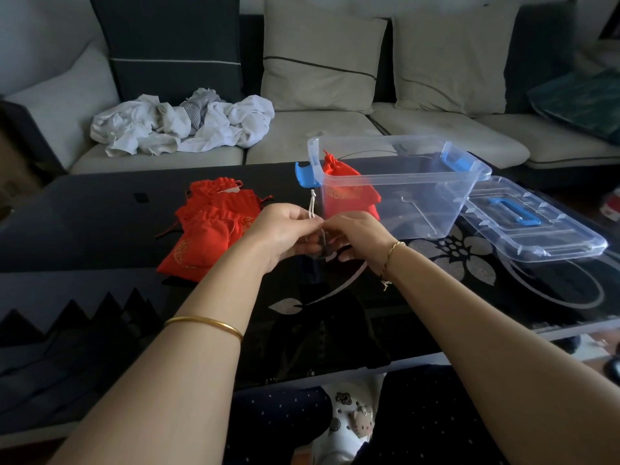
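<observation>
My left hand [285, 229] and my right hand [357, 234] meet above the dark glass table [100, 213], fingers curled around a small dark pouch [323, 246] that they mostly hide. A pale drawstring [312, 204] rises from between the fingertips of both hands. A pile of red drawstring pouches [209, 226] with gold print lies just left of my left hand. One more red pouch [345, 189] sits inside the clear plastic box [419, 196] behind my right hand.
The box's clear lid [536, 229] with a blue handle lies to its right on the table. Blue latches [305, 174] hang on the box ends. Behind the table stands a sofa with cushions and crumpled white cloth [181, 122]. Black fabric lies under my wrists.
</observation>
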{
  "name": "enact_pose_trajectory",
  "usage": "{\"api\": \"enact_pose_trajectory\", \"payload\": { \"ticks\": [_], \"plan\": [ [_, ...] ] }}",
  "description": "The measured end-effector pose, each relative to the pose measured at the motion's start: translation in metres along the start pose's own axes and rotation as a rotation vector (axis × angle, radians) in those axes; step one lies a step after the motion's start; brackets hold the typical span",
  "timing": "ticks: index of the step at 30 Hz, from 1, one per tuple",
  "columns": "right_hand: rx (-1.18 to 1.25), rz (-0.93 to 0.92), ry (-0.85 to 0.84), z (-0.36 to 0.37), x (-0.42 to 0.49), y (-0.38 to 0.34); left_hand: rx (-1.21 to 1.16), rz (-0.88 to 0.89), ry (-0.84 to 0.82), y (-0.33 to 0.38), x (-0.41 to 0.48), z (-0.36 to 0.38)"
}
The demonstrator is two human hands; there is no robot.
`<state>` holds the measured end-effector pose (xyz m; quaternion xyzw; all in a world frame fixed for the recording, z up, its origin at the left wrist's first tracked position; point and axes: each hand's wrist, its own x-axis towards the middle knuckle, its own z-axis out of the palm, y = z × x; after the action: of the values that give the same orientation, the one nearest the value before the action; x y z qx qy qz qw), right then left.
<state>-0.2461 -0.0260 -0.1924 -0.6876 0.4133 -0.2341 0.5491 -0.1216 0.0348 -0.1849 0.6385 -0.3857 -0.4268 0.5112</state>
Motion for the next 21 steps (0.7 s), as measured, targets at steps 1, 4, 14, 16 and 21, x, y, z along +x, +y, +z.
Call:
{"api": "enact_pose_trajectory", "payload": {
  "ticks": [1,4,14,16,21],
  "plan": [
    [-0.014,-0.005,-0.019,0.0,0.0,0.001,-0.012,0.0,0.005,0.0,0.0,0.0],
    [-0.089,-0.076,-0.021,-0.001,0.0,0.002,-0.029,-0.002,0.022,0.001,-0.001,-0.001],
    [-0.409,-0.411,0.31,0.003,-0.001,-0.004,-0.206,-0.118,0.093,0.007,-0.001,-0.001],
    [-0.466,-0.478,0.312,0.003,-0.003,-0.006,-0.296,-0.148,0.104,0.009,-0.003,-0.002],
    [-0.586,-0.568,0.229,0.005,-0.002,-0.003,-0.345,-0.174,0.127,0.011,-0.004,-0.005]
  ]
}}
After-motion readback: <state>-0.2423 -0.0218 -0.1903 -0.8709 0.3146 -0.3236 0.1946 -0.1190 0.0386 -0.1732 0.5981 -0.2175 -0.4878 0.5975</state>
